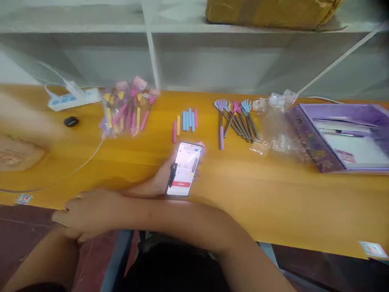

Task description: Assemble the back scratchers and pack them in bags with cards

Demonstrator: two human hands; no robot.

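Note:
My left hand [163,175] is closed around a smartphone [182,170], which lies face up just over the table and shows a timer with a red button. My right arm crosses in front of the left one, and my right hand [88,213] is wrapped over my left arm near the elbow. Beyond the phone lie loose handle grips [188,120] in pink, yellow and blue. To their right sits a pile of claw-headed back scratchers [240,121]; one of them has a purple grip [221,138], others show bare metal rods.
Bagged back scratchers [130,107] lie at the back left, near a power strip [74,99], a black object [71,121] and a white cable [88,160]. Clear plastic bags [282,125] rest against a purple box [316,142]. A cardboard box [270,12] stands on the shelf above.

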